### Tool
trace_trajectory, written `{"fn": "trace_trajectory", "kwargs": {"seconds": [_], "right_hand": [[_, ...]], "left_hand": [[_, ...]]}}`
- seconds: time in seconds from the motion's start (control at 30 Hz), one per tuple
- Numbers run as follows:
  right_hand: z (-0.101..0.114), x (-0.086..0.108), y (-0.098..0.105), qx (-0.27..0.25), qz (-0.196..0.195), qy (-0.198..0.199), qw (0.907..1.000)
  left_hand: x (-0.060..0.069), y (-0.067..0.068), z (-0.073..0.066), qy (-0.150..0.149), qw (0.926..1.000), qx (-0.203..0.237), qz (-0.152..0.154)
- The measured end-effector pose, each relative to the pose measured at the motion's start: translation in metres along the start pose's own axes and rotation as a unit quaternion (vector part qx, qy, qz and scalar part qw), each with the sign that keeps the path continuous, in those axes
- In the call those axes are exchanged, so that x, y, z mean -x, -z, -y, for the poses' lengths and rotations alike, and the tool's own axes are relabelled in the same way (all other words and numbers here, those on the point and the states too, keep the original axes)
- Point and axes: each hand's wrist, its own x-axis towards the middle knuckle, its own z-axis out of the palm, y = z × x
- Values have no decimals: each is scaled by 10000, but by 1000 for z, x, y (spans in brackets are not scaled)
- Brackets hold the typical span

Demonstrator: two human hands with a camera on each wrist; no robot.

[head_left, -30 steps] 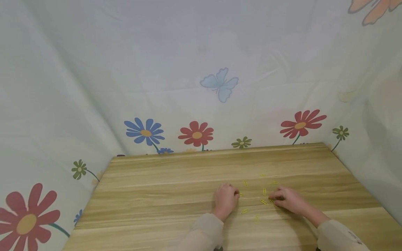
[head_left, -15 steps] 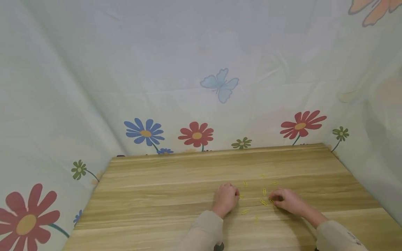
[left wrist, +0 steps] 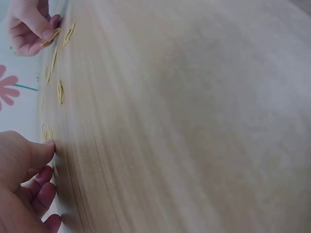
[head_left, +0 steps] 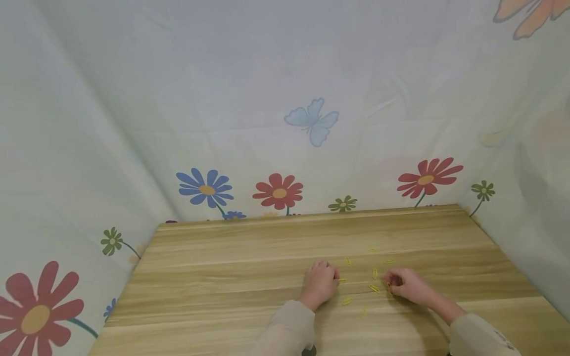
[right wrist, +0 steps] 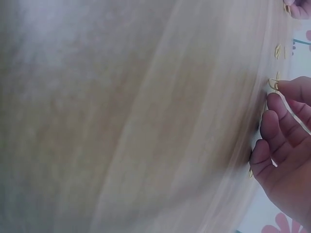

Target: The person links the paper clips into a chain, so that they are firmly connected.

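Several yellow paper clips [head_left: 374, 289] lie scattered on the wood-grain table [head_left: 231, 267] between the two hands. My left hand [head_left: 319, 283] rests at the left of the group, fingers curled, with a yellow clip [head_left: 342, 280] at its thumb and fingertips. In the left wrist view that clip [left wrist: 46, 132] shows just beyond the thumb; the index fingertip is hidden. On the right, my right hand [head_left: 410, 287] pinches another yellow clip [right wrist: 273, 85] between thumb and index finger. This clip [left wrist: 50, 37] also shows in the left wrist view, tilted at the right fingertips.
Other paper clips lie behind the hands [head_left: 349, 261] and nearer the front [head_left: 347, 301]. A pale cloth [head_left: 249, 99] printed with flowers and a butterfly hangs behind the table and along both sides.
My right hand has shifted slightly to the right, and its clip has turned more upright. The clip at my left fingertips has moved a little toward the front. The other clips lie as before.
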Motion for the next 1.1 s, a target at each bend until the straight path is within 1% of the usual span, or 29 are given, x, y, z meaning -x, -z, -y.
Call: {"fn": "trace_trajectory", "kwargs": {"seconds": [0.13,0.23,0.37,0.63,0.87,1.0,1.1], "right_hand": [[0,0,1,-297,-9,83,9995],[0,1,2,-528,12,103,9986],[1,1,2,-771,68,34,9970],[6,0,4,-1262,246,-227,9914],[17,-2,4,-1536,267,-379,9870],[26,-4,5,-1726,279,-480,9834],[33,-6,4,-1871,240,-459,9810]], "left_hand": [[1,0,2,47,9998,161,80],[1,-1,4,59,9997,229,86],[3,-2,7,26,9993,357,-45],[7,0,14,-100,9956,853,-370],[9,9,14,-143,9893,1414,-320],[9,14,12,-291,9866,1538,-464],[10,17,11,-446,9841,1620,-581]]}}
